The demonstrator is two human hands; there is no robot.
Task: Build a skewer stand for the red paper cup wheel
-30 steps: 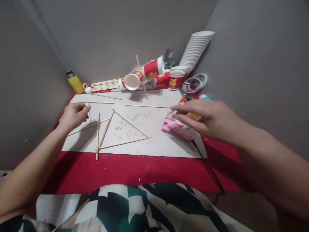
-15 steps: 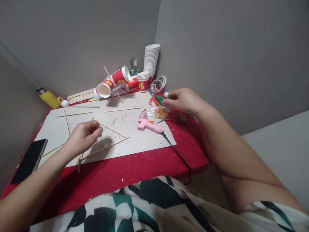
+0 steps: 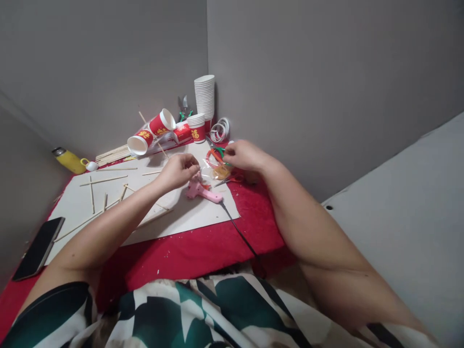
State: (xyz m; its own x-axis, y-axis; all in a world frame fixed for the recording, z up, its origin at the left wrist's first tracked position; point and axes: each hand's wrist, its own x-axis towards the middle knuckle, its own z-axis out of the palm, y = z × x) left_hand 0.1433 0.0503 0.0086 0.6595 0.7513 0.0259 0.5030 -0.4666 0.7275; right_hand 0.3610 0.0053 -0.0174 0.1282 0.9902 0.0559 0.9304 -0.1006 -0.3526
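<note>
My left hand (image 3: 180, 170) is over the white board (image 3: 213, 217), its fingers curled together just above the nose of a pink glue gun (image 3: 207, 194). Whatever those fingers may pinch is too small to make out. My right hand (image 3: 242, 154) is at the board's right side, fingers bent in beside a green looped handle (image 3: 220, 151) and a clear bag of yellowish rubber bands (image 3: 220, 172). I cannot make out what is between them. An orange looped handle (image 3: 209, 158) lies between the hands. Thin wooden sticks (image 3: 154, 218), joined into a frame, are partly hidden under my left forearm.
Red paper cups (image 3: 162, 123) on a stick, a tall cup stack (image 3: 205, 96) and a white cable coil (image 3: 220, 130) stand at the back. A yellow bottle (image 3: 69, 161) and a phone (image 3: 39, 247) are at left. The glue gun's black cord (image 3: 239, 229) runs off the front edge.
My left hand has moved right, from above the stick frame to the glue gun. My right hand stays by the looped handles, its fingers more bent. The whole view has swung to the right.
</note>
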